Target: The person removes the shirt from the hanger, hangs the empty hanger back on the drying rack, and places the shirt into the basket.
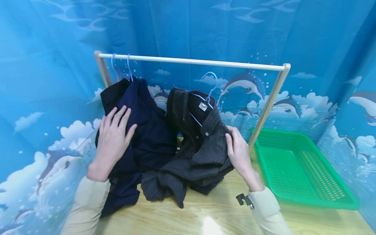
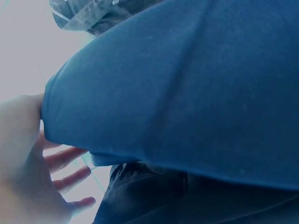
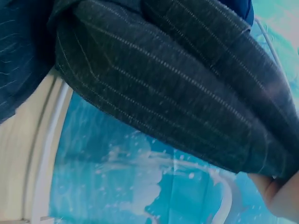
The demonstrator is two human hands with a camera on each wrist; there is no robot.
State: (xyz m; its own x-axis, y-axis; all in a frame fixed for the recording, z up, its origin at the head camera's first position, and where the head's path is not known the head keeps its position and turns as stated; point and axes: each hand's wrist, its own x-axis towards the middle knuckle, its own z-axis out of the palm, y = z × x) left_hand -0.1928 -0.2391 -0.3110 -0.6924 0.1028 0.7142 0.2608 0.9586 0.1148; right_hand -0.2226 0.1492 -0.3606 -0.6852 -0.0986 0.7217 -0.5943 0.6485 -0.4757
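Nearest, the wooden table (image 1: 164, 218) spreads in front of the rack (image 1: 191, 61), with two cream sleeves (image 1: 88, 199) reaching in over it. The left hand (image 1: 113, 130), before the rack's left end, lies with fingers extended and slightly parted upon a navy garment (image 1: 149, 124). The right hand (image 1: 239, 148), just left of the rack's right post, grips the edge of a dark striped shirt (image 1: 215, 143), its thumb in front and the fingers largely hidden by cloth.

The shirt is below and in front of the rack's rail, right of centre. Its collar points up toward the rail; its long axis slopes from there down and leftward, the lower part bunched on the table. From the collar rises a lilac hanger (image 1: 216, 82), its hook pointing up, below the rail in the head view.

The navy garment's long axis runs downward from a second hanger (image 1: 129, 67) hooked on the rack near its left end; a black garment (image 1: 113, 94) shows beside it. Right of the rack sits a green basket (image 1: 290, 163). Farthest, behind the rack, is a blue dolphin-printed curtain (image 1: 188, 29).
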